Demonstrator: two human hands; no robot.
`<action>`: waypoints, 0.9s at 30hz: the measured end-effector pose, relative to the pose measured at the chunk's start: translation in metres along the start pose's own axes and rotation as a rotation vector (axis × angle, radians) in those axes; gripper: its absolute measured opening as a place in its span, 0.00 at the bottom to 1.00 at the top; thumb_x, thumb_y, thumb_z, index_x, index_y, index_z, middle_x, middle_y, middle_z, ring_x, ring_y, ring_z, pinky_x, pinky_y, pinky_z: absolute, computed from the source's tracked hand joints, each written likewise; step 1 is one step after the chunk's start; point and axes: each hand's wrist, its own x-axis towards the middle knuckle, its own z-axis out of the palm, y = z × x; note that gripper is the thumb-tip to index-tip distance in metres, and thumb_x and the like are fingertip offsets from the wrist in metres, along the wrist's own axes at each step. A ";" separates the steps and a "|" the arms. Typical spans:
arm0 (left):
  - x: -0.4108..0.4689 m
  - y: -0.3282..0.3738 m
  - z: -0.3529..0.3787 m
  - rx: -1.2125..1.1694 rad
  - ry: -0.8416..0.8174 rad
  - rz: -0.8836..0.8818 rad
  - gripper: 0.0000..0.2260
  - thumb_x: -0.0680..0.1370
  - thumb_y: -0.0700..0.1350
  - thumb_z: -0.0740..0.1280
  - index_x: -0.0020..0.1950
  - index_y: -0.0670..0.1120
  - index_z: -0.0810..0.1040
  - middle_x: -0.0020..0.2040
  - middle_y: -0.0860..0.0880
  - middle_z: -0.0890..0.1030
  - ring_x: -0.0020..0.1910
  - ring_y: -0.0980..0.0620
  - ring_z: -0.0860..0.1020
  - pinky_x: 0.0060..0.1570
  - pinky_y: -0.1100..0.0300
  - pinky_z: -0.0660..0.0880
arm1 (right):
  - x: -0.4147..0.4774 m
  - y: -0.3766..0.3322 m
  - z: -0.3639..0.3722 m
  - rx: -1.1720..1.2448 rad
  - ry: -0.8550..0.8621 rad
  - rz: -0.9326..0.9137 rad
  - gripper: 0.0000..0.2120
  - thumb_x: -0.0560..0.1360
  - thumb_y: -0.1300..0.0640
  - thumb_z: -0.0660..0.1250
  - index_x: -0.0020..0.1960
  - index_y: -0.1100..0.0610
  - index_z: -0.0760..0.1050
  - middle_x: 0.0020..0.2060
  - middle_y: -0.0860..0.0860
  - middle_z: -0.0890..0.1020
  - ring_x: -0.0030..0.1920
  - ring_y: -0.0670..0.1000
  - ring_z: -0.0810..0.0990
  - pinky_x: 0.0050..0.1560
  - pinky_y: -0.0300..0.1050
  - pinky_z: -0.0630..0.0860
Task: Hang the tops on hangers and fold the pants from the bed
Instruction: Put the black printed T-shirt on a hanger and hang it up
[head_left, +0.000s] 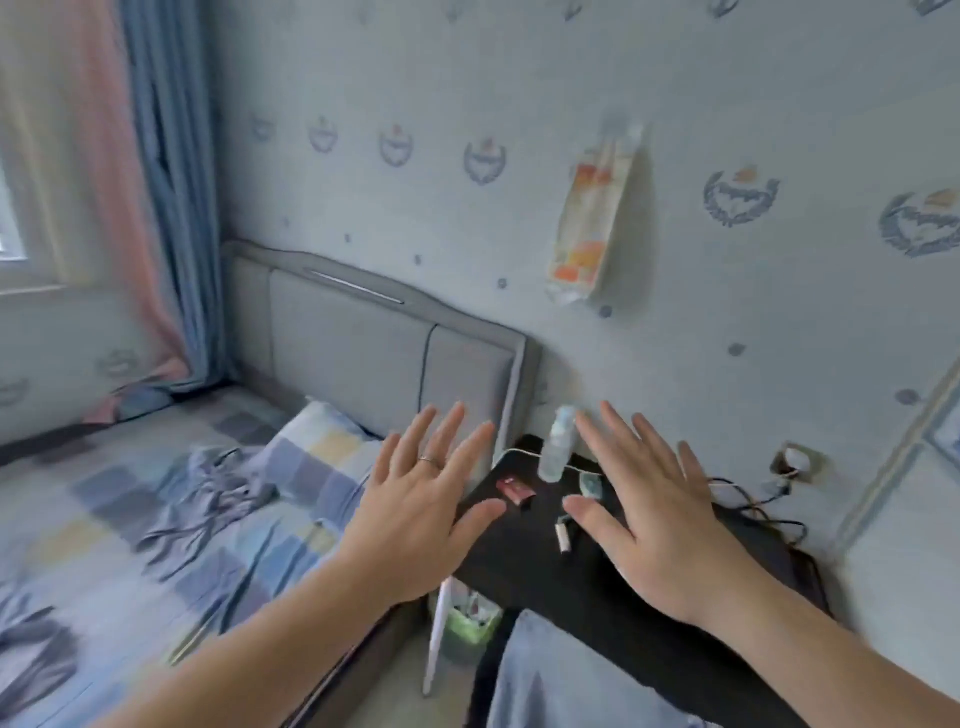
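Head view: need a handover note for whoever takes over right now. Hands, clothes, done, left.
Left hand: open, fingers spread, holds nothing.
Right hand: open, fingers spread, holds nothing. Both hands are raised in front of the black bedside table.
Clothes: a crumpled grey-purple garment lies on the bed near the pillow. A darker garment lies at the bottom left edge. I cannot tell what the blue-grey cloth by the table is.
Done: nothing visibly hung or folded; no hanger in view.
Left: apparently everything, hang the tops and fold the pants.
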 end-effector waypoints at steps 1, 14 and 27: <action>-0.026 -0.029 -0.001 0.029 -0.023 -0.079 0.33 0.74 0.74 0.34 0.78 0.65 0.36 0.80 0.58 0.36 0.78 0.54 0.30 0.78 0.47 0.38 | 0.009 -0.024 0.023 0.024 -0.038 -0.051 0.36 0.71 0.24 0.35 0.77 0.32 0.35 0.79 0.36 0.37 0.78 0.43 0.32 0.78 0.59 0.37; -0.327 -0.216 -0.033 0.125 -0.164 -1.029 0.38 0.71 0.73 0.34 0.80 0.63 0.41 0.81 0.57 0.38 0.80 0.52 0.35 0.77 0.47 0.41 | 0.058 -0.298 0.251 0.255 -0.539 -0.583 0.33 0.68 0.20 0.32 0.71 0.25 0.30 0.77 0.33 0.38 0.79 0.43 0.35 0.75 0.56 0.35; -0.428 -0.360 -0.059 0.052 -0.109 -1.442 0.31 0.80 0.69 0.46 0.81 0.60 0.50 0.82 0.56 0.47 0.80 0.55 0.40 0.76 0.46 0.45 | 0.119 -0.498 0.373 0.279 -0.838 -0.796 0.32 0.79 0.32 0.48 0.78 0.34 0.39 0.80 0.37 0.44 0.80 0.45 0.42 0.76 0.57 0.41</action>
